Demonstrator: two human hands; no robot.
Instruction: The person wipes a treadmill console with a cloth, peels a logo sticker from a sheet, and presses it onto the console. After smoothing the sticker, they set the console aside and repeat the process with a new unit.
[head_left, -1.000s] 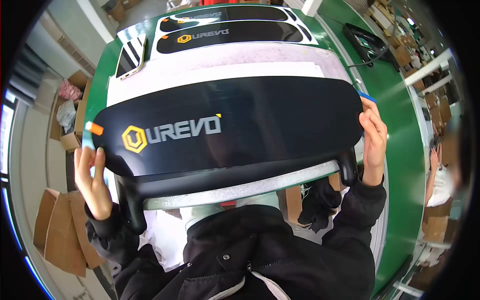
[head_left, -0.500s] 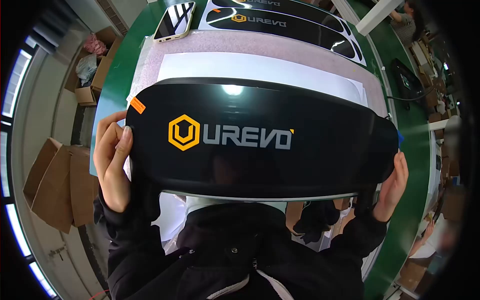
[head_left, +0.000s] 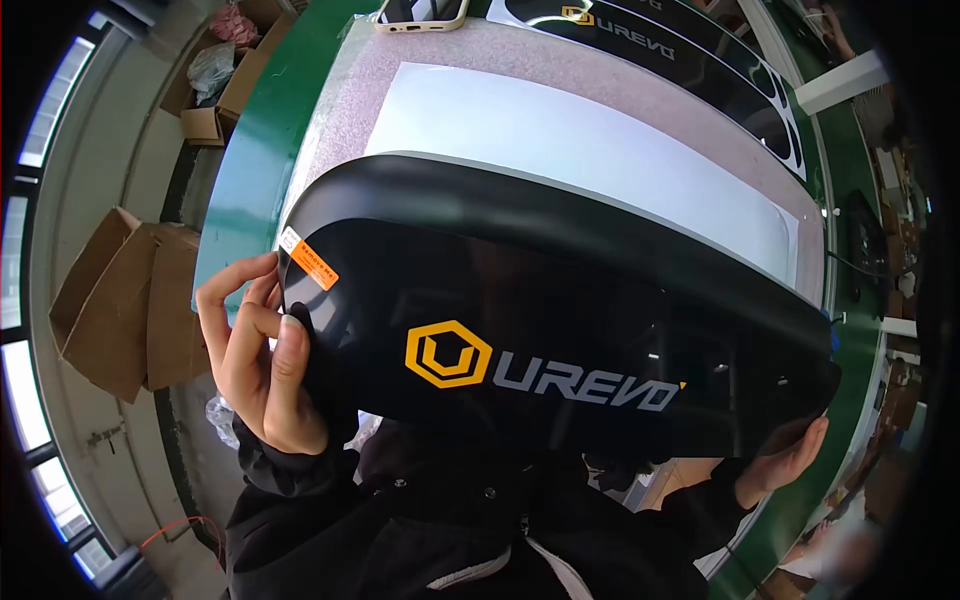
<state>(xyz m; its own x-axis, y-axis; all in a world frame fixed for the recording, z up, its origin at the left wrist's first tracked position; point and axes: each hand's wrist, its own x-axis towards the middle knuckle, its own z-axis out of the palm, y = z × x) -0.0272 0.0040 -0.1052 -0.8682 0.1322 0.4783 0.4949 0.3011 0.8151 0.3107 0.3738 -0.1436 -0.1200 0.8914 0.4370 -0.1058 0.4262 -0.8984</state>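
A glossy black panel with rounded ends is held up before my chest, its face tilted toward me. It bears a yellow hexagon logo and grey UREVO lettering. An orange "Remove Me" tab sticks to its upper left corner. My left hand grips the left end, thumb on the near side and fingers curled around the edge. At the lower right end, my right hand supports the panel; part of that hand is hidden behind it.
Behind the panel, a white sheet lies on pinkish foam over a green table. A phone and black UREVO-printed sheets rest farther back. Cardboard boxes stand on the floor at left.
The panel has tilted, its right end dropping lower and its upper edge showing more. Both hands have kept hold of it. The view has turned, shifting the table things.
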